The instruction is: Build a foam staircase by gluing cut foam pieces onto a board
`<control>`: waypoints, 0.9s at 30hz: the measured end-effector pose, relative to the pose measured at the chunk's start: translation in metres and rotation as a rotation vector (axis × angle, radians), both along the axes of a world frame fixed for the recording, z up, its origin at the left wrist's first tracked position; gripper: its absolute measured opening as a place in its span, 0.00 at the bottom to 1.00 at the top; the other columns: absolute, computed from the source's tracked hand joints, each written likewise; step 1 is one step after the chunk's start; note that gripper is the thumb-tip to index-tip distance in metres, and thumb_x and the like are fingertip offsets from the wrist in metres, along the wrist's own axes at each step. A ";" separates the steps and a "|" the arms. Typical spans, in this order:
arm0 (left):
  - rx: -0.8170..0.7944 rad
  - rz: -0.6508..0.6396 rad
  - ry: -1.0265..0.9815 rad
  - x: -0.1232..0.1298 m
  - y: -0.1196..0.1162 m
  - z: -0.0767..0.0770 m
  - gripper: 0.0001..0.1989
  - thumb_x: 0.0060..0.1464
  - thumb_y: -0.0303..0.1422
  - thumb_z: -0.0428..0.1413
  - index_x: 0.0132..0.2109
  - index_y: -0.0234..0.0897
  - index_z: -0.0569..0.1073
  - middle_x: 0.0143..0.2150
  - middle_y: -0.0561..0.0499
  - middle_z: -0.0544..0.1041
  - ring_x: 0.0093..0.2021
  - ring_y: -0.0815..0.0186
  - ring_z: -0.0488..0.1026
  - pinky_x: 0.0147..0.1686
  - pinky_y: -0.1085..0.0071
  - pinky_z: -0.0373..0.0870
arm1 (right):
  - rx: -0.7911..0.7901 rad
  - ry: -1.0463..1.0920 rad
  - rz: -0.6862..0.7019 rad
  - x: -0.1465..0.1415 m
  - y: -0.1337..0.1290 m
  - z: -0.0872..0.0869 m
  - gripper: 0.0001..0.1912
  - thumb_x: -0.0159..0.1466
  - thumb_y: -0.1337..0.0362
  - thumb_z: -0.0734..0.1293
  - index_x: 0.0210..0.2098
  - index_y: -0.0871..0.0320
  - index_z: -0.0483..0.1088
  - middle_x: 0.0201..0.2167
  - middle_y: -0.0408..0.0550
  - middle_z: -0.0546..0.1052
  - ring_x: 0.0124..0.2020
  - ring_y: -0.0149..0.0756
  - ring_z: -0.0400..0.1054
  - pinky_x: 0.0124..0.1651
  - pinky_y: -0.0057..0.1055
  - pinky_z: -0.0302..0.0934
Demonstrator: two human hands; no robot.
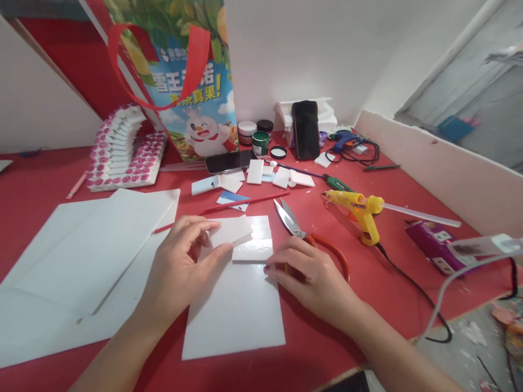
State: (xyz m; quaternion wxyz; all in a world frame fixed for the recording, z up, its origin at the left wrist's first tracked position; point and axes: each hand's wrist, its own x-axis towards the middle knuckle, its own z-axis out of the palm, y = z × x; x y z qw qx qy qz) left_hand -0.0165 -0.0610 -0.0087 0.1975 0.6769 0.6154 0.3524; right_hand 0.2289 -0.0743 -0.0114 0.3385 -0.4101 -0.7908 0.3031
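Observation:
My left hand (186,253) pinches a small thin white card (229,231) between thumb and fingers. The card is tilted and overlaps the left part of a glossy white board piece (257,245). At the near right corner of that piece, my right hand (310,272) has its thumb and fingertips closed on the edge. Beneath both lies a larger white sheet (237,316) on the red table (310,348). Scissors (290,218) with orange handles lie partly under my right hand, blades pointing away. A red pencil (249,200) lies just beyond the card.
A yellow glue gun (359,209) with its cord lies right. Large white boards (93,250) overlap at left. Behind are small white pieces (255,171), paint jars (260,142), a phone (305,130), a tall gift bag (204,109) and a purple box (433,245).

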 end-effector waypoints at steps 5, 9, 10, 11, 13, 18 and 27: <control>-0.006 0.043 0.045 -0.004 0.001 0.001 0.13 0.56 0.43 0.61 0.46 0.44 0.75 0.43 0.52 0.73 0.33 0.66 0.71 0.33 0.68 0.73 | 0.016 -0.019 0.019 -0.003 0.000 0.000 0.05 0.68 0.70 0.67 0.39 0.58 0.77 0.36 0.47 0.74 0.35 0.32 0.71 0.39 0.28 0.67; -0.008 0.071 0.107 -0.010 0.002 0.004 0.14 0.57 0.46 0.59 0.45 0.44 0.75 0.43 0.50 0.72 0.32 0.65 0.70 0.35 0.65 0.72 | 0.012 -0.051 0.025 -0.003 0.000 0.002 0.07 0.69 0.68 0.66 0.38 0.58 0.77 0.35 0.48 0.74 0.35 0.33 0.71 0.39 0.29 0.68; -0.002 0.082 0.126 -0.011 0.002 0.004 0.14 0.57 0.46 0.59 0.45 0.45 0.75 0.43 0.50 0.72 0.32 0.64 0.70 0.35 0.64 0.72 | 0.012 -0.055 0.026 -0.003 0.000 0.002 0.07 0.69 0.68 0.66 0.38 0.57 0.77 0.35 0.48 0.74 0.35 0.33 0.71 0.39 0.29 0.68; 0.002 0.091 0.145 -0.013 0.003 0.004 0.14 0.57 0.47 0.58 0.45 0.45 0.75 0.43 0.50 0.72 0.32 0.64 0.70 0.35 0.64 0.72 | 0.011 -0.057 0.028 -0.003 0.000 0.002 0.07 0.70 0.68 0.66 0.38 0.57 0.77 0.35 0.48 0.74 0.35 0.33 0.71 0.39 0.29 0.68; -0.006 0.103 0.174 -0.015 0.003 0.004 0.14 0.57 0.47 0.58 0.46 0.45 0.75 0.42 0.50 0.72 0.31 0.65 0.69 0.34 0.65 0.72 | 0.010 -0.058 0.028 -0.003 0.000 0.003 0.08 0.70 0.67 0.65 0.38 0.57 0.77 0.35 0.48 0.74 0.34 0.33 0.71 0.39 0.29 0.68; -0.073 0.113 0.213 -0.021 0.004 0.002 0.16 0.56 0.47 0.58 0.46 0.43 0.76 0.43 0.49 0.72 0.30 0.64 0.69 0.32 0.65 0.71 | 0.007 -0.060 0.029 -0.004 0.000 0.003 0.07 0.70 0.68 0.66 0.38 0.57 0.77 0.35 0.48 0.74 0.34 0.32 0.71 0.39 0.28 0.67; -0.169 0.100 0.212 -0.025 0.006 0.001 0.16 0.54 0.46 0.59 0.46 0.43 0.75 0.43 0.50 0.73 0.33 0.62 0.72 0.32 0.66 0.72 | -0.003 -0.019 0.011 -0.003 -0.001 0.001 0.05 0.67 0.69 0.69 0.40 0.58 0.78 0.35 0.48 0.75 0.34 0.32 0.71 0.38 0.29 0.68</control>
